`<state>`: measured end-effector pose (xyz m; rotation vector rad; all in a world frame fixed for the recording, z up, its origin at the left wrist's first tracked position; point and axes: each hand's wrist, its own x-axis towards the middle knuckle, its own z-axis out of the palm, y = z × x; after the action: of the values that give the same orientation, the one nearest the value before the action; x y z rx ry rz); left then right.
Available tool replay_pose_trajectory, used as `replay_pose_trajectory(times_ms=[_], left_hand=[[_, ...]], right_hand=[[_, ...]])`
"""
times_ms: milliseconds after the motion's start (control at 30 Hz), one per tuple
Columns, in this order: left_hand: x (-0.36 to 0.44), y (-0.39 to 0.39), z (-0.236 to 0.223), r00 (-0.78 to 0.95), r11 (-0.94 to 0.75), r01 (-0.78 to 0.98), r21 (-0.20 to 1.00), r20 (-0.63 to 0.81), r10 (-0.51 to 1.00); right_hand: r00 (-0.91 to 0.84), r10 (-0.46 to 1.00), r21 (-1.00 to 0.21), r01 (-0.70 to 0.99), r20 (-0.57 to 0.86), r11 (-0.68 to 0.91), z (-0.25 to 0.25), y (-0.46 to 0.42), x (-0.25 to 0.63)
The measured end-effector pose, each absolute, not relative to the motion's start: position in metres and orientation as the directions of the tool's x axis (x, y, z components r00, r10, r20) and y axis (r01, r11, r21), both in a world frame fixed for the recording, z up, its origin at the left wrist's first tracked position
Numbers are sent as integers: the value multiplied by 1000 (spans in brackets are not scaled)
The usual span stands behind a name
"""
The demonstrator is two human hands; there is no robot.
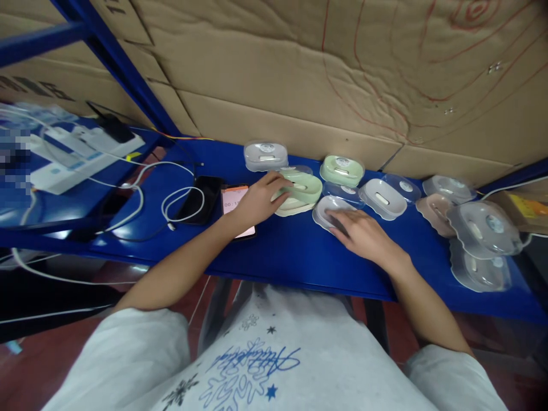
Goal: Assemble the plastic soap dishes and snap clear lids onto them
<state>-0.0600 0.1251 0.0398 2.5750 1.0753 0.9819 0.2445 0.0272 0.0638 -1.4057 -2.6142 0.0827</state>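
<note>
My left hand (261, 200) has its thumb and fingers closed on the left end of a light green soap dish (311, 187), which sits tilted over a pale cream-green dish part (295, 209). My right hand (363, 231) is at a light grey soap dish (322, 216), its fingers over the inside and its thumb at the near rim. Right behind that dish lies a clear lid (342, 194). Another grey dish (383, 200) stands uncovered to the right, with a clear lid (402, 187) leaning behind it.
Lidded soap boxes in grey (265, 157) and green (342, 171) stand at the back. Several more boxes (486, 228) are stacked at the right. A lit phone (233, 197), a dark phone (201, 200), white cables (141, 194) and a power strip (85, 165) lie left. Cardboard (265, 85) walls the back.
</note>
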Motion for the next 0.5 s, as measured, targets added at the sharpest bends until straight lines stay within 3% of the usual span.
replay_pose_trajectory(times_ms=[233,367,500], left_hand=[[-95,159,39,392,-541,795,275,447,804],[-110,174,30,359,-447,870,210,352,864],[-112,177,30,315,-409,893,189,388,866]], right_hand=[[-461,858,-310,801,226,512,76,33,266],[-310,899,-393,819,311,418,84,38,278],[-127,901,-386,872,415,300,83,50,304]])
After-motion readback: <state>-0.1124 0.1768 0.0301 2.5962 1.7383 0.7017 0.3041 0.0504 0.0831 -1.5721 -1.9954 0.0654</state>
